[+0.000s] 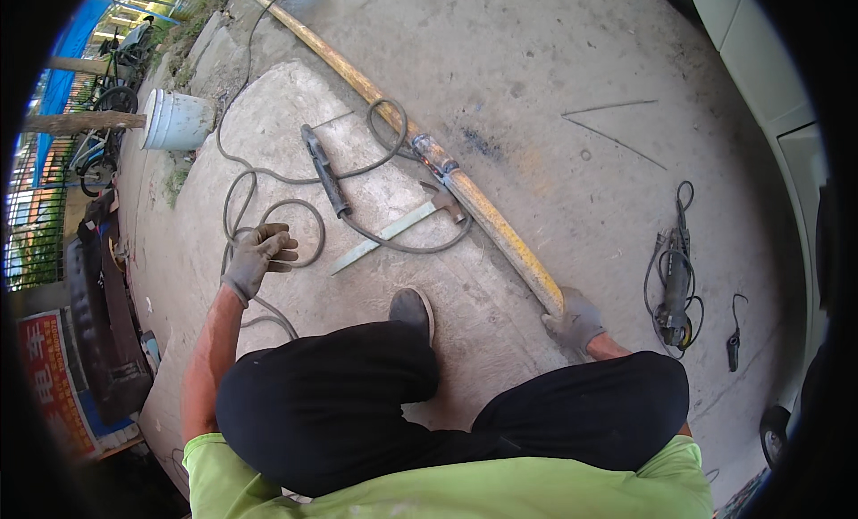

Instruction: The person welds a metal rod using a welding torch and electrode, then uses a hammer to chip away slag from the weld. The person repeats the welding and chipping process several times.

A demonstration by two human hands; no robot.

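Note:
My right hand (574,321), in a grey glove, is wrapped round the near end of a long yellow pipe (505,229) lying slantwise over the concrete. Partway up, the pipe has a darkened joint (435,154) with a rusty weld. My left hand (262,253), gloved too, hovers above the ground with fingers loosely bent and nothing visible in them. Near it lies an electrode holder (324,171) with a thin rod in its jaws and a dark cable (323,238) looping about. A hammer (393,230) with a pale green handle rests with its head close to the pipe.
On the right lie an angle grinder (676,291) with its cord and a small hooked tool (734,340). Two thin rods (617,144) lie beyond the pipe. A white bucket (179,120) stands at the far left; a pale vehicle (760,63) borders the right.

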